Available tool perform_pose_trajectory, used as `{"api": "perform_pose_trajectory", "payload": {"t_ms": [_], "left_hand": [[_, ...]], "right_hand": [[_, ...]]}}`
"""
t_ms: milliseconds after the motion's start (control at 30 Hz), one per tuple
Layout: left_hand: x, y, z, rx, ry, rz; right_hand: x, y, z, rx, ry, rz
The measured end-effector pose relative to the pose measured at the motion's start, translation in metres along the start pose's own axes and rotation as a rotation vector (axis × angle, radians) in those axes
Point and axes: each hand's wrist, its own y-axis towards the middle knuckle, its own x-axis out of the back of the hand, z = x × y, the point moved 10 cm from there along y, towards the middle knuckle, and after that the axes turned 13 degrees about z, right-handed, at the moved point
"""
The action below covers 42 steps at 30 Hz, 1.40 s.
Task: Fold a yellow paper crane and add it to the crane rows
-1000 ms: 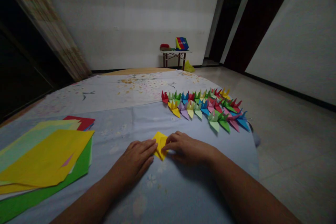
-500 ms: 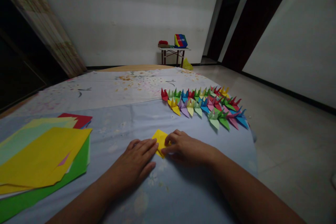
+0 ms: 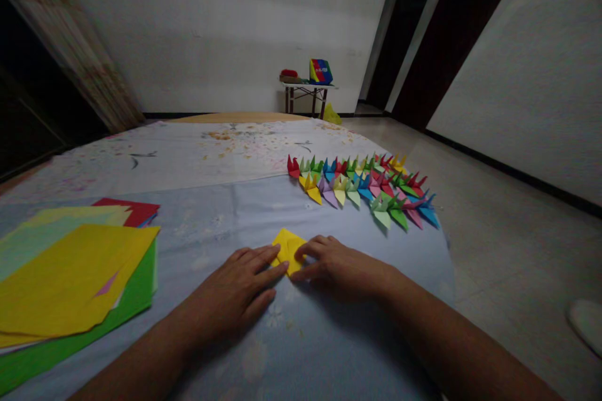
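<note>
Pressing down from both sides, the left hand (image 3: 234,293) lies flat with its fingers spread and fingertips against the left edge of a folded yellow paper (image 3: 287,250), while the right hand (image 3: 337,269) rests narrower, its fingers curved over the paper's right side; neither grips it. The paper lies on a pale blue floral cloth (image 3: 357,341) between the hands, its long axis slanting from upper left to lower right, with its lower tip toward the person. Beyond it stretch rows of multicoloured origami cranes (image 3: 362,191), their nearest birds well apart from the hands. To the left lies a stack of coloured paper sheets (image 3: 70,282). Far back, a small folding table (image 3: 305,86) holds a striped box (image 3: 321,71), whose small label is too blurred to read.
</note>
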Motion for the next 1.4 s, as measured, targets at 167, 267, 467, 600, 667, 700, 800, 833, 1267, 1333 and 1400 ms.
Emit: {"api": "perform_pose_trajectory", "payload": {"t_ms": [167, 267, 467, 600, 667, 700, 800, 833, 1267, 1333, 1400], "left_hand": [[-0.001, 0.002, 0.000, 0.022, 0.047, 0.019], [-0.002, 0.003, 0.000, 0.036, 0.062, 0.036], [-0.005, 0.003, 0.001, 0.050, 0.050, 0.046], [-0.007, 0.004, 0.002, 0.046, 0.041, 0.040], [-0.007, 0.004, 0.002, 0.046, 0.043, 0.039], [-0.007, 0.004, 0.002, 0.046, 0.045, 0.040], [-0.008, 0.004, 0.001, 0.049, 0.060, 0.050], [-0.008, 0.004, 0.001, 0.050, 0.065, 0.053], [-0.010, 0.005, 0.002, 0.061, 0.080, 0.053], [-0.011, 0.005, 0.002, 0.064, 0.083, 0.052], [-0.011, 0.005, 0.002, 0.068, 0.083, 0.052]], "right_hand": [[0.000, 0.000, 0.002, -0.002, -0.022, -0.002], [0.001, -0.001, 0.002, 0.000, -0.029, -0.009], [0.000, -0.002, 0.001, 0.010, -0.021, -0.018], [0.000, -0.003, 0.000, 0.010, 0.003, -0.021], [0.001, -0.004, 0.000, 0.009, 0.006, -0.029], [0.002, -0.004, 0.000, 0.009, 0.007, -0.032], [0.003, -0.004, 0.001, 0.012, 0.014, -0.041], [0.003, -0.004, 0.001, 0.013, 0.015, -0.044], [0.004, -0.004, 0.001, 0.024, 0.037, -0.057], [0.004, -0.004, 0.001, 0.024, 0.041, -0.063], [0.004, -0.004, 0.001, 0.027, 0.041, -0.065]]}}
